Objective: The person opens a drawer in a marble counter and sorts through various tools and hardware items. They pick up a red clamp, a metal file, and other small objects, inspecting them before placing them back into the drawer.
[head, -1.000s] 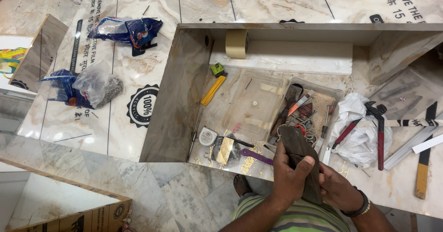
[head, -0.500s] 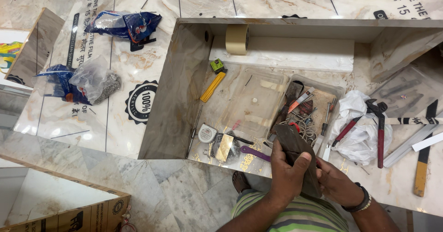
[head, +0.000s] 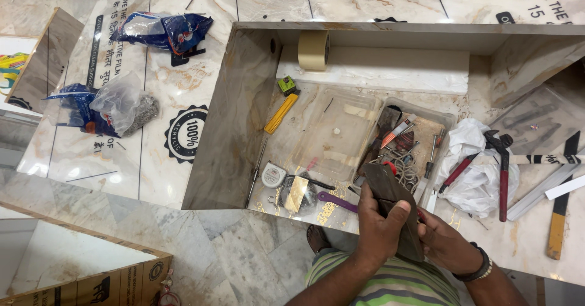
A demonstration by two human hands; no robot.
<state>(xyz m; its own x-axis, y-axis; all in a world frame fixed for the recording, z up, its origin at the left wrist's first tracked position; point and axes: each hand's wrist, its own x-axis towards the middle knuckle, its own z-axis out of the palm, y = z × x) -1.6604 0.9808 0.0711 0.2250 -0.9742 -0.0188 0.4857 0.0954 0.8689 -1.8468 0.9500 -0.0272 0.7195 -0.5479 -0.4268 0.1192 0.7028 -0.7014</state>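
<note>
Your left hand (head: 379, 224) and right hand (head: 443, 240) still grip the dark flat pouch (head: 393, 205) at the counter's (head: 524, 251) near edge, unmoved; bare floor (head: 201, 245) lies left.

A dark brown, flat slab (head: 390, 205) is held upright, tilted a little. It sits between both hands, its top end over the tool tray's (head: 448, 120) near edge.

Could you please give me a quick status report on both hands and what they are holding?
Left hand and right hand both gripping a dark flat slab piece. Held above the open tool tray. Purple-handled tool lies just left; nothing blocking.
</note>
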